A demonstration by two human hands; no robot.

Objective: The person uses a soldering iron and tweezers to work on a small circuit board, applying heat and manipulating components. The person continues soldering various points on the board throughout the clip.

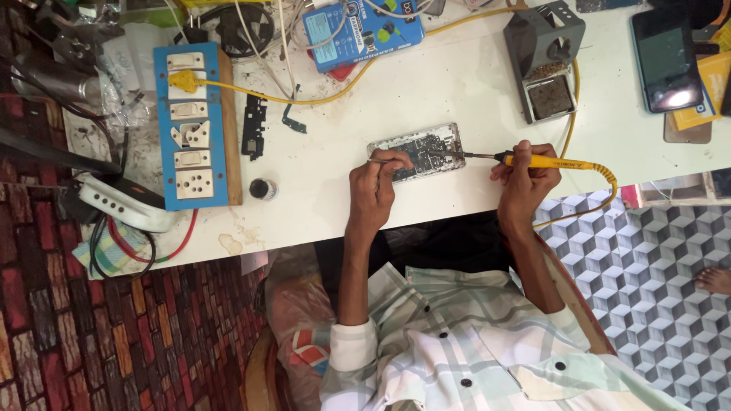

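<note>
An opened phone with its back cover off and circuit board bare [416, 151] lies flat on the white worktable [426, 91], its long axis running left to right, directly ahead of the person and between the two hands. The right hand [525, 175] is closed in a pen grip around a yellow-handled soldering iron [550, 161]; the iron lies nearly level, along the phone's long axis, with its dark tip reaching in from the right onto the board's right part. The left hand [375, 181] rests at the phone's near-left corner, fingers pinched on thin metal tweezers [378, 160] whose points I cannot make out clearly. Both hands touch or nearly touch the phone; the left sits closer over it. Behind the phone to the right stands a grey metal soldering-iron stand [544, 59], its tray holding a dark cleaning pad. A small dark round pot [261, 188] stands well to the left, contents hidden, just beside a blue switch-and-socket board [192, 125].
</note>
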